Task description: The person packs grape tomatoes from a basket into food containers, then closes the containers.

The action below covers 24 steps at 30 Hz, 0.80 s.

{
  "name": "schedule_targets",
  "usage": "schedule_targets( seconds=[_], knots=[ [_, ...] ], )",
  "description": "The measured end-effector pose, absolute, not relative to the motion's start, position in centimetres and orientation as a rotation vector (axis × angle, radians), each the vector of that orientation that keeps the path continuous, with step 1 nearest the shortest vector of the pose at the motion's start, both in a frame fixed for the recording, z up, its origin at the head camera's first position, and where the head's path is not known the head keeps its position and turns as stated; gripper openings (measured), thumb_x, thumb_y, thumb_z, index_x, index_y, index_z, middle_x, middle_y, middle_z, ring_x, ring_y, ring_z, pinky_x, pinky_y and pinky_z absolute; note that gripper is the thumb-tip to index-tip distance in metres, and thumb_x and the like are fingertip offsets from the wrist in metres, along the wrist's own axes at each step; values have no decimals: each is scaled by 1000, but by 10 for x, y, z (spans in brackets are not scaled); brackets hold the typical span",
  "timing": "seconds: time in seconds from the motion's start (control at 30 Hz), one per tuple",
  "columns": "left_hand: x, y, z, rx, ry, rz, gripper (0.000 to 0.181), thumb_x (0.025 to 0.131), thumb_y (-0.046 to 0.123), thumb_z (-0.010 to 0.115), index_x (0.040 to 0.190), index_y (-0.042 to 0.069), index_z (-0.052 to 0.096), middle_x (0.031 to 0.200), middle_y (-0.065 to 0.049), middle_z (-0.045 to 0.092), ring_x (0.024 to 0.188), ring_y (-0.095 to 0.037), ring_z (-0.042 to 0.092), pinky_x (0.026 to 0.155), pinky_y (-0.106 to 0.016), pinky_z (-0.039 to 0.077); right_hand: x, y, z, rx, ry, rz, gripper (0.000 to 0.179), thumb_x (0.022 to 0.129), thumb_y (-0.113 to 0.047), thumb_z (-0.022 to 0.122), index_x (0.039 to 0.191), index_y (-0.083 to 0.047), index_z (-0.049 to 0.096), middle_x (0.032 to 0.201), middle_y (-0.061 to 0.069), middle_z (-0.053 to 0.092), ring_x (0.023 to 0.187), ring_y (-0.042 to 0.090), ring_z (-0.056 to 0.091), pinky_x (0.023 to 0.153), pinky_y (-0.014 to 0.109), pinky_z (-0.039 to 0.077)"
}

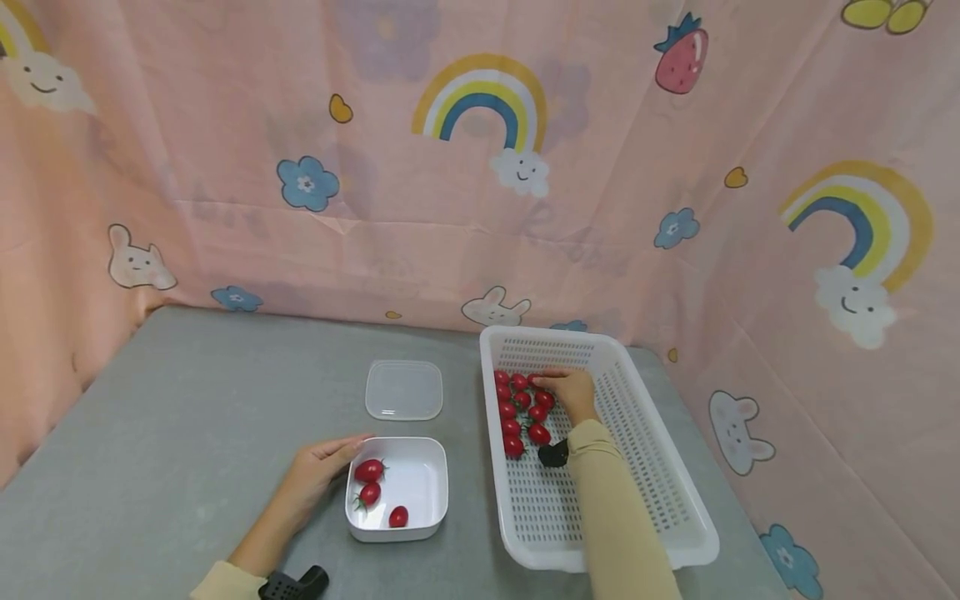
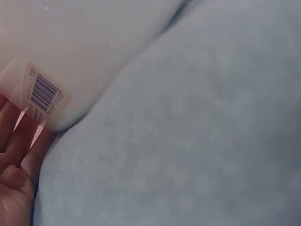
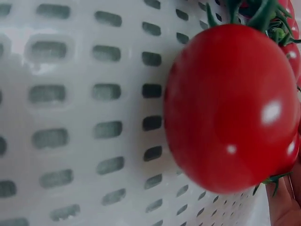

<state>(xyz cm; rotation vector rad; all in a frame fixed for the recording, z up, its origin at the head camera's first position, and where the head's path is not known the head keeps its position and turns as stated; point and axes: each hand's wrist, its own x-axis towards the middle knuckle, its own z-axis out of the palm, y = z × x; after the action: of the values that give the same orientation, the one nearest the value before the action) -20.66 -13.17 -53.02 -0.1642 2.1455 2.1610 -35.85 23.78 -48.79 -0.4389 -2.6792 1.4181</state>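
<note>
In the head view my left hand (image 1: 318, 467) lies along the left side of a small white plastic container (image 1: 423, 479), its fingers fairly straight against the wall. The left wrist view shows those fingers (image 2: 21, 136) beside a barcode label (image 2: 46, 96) on the container. Inside are 3 red cherry tomatoes (image 1: 369, 471). My right hand (image 1: 573, 393) reaches into a white perforated basket (image 1: 667, 467) and pinches a cherry tomato (image 1: 532, 379) at the far end of the group, partly covered by the fingertips. Up close in the right wrist view is another cherry tomato (image 3: 230, 108) with a green stem.
A translucent lid (image 1: 405, 390) lies flat on the grey table (image 1: 225, 400) behind the container. Several more cherry tomatoes (image 1: 538, 433) line the basket's left side. A pink patterned curtain (image 1: 420, 242) hangs behind the table and on both sides.
</note>
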Motion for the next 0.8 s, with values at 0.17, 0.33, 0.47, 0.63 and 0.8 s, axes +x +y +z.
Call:
schedule_targets(
  seconds=[0.17,0.33,0.47,0.63,0.8],
  knots=[
    [-207,-132,-530,-150,2160,2153,35,97,19,63,121,-6,67,111,7,74,102,11,62,91,-13,48,-358,237,-488,-457,-2664,1433,32,84,-18,80,106,5,75,115,22,71,107,31,64,71,21,44],
    [-207,-131,-530,-166,2160,2141,35,96,19,64,121,-5,68,111,8,75,103,10,62,92,-13,48,-358,236,-489,-446,-2645,1462,31,84,-15,79,106,6,75,114,24,71,106,34,66,77,26,49],
    [-207,-132,-530,-175,2163,2137,35,96,20,64,121,-5,68,110,9,74,102,11,62,92,-13,48,-358,234,-490,-406,-2713,1416,33,84,-16,79,108,5,74,118,23,70,108,33,65,80,30,50],
    [-207,-132,-530,-174,2158,2145,35,96,19,64,121,-5,68,110,8,75,102,10,62,92,-13,48,-359,231,-488,-412,-2712,1385,34,84,-18,79,108,6,74,117,24,70,112,36,64,95,43,52],
    [-208,-131,-530,-186,2171,2130,35,96,21,65,120,-4,69,119,-6,73,102,10,62,92,-13,48,-358,229,-476,-454,-2684,1407,39,86,-25,78,112,4,73,120,23,69,116,37,63,104,49,48]
  ],
)
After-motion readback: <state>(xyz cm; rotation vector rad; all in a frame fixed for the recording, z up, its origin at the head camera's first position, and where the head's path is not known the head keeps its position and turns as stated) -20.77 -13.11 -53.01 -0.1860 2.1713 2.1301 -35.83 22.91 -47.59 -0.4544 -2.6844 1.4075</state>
